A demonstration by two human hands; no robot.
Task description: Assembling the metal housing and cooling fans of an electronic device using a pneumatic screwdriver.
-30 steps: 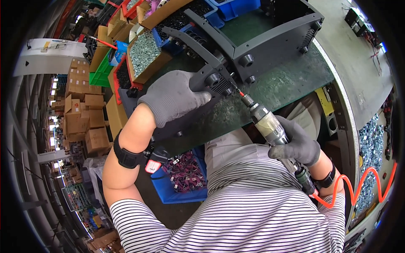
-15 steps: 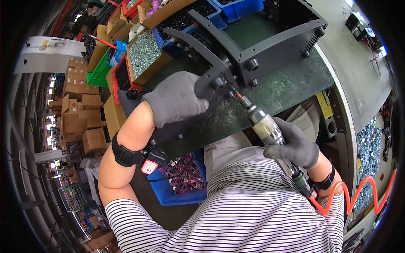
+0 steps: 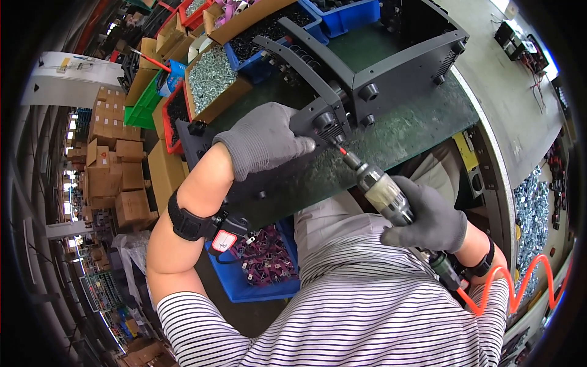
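My gloved left hand [image 3: 266, 140] grips the end of a black metal housing [image 3: 306, 118], its thumb stretched along the near side. Round black feet [image 3: 323, 121] stick out from that end face. In my gloved right hand [image 3: 431, 217] is an air screwdriver [image 3: 382, 189], slanting up and to the left. Its red-banded bit meets, or comes very close to, the lower foot on the housing; exact contact is too small to tell. Just beyond stands a second black metal housing [image 3: 391, 92] with similar feet.
A dark green bench top [image 3: 422, 125] lies under the housings. Behind my left hand are a cardboard box [image 3: 235, 96] of silver screws and a blue bin [image 3: 351, 18]. Below the bench edge sits a blue bin [image 3: 244, 293] of purple parts. A coiled red hose [image 3: 498, 275] trails right from the screwdriver.
The held housing and my left hand have shifted slightly to the right. The screwdriver's bit has dropped a little lower and to the left, still by the lower foot.
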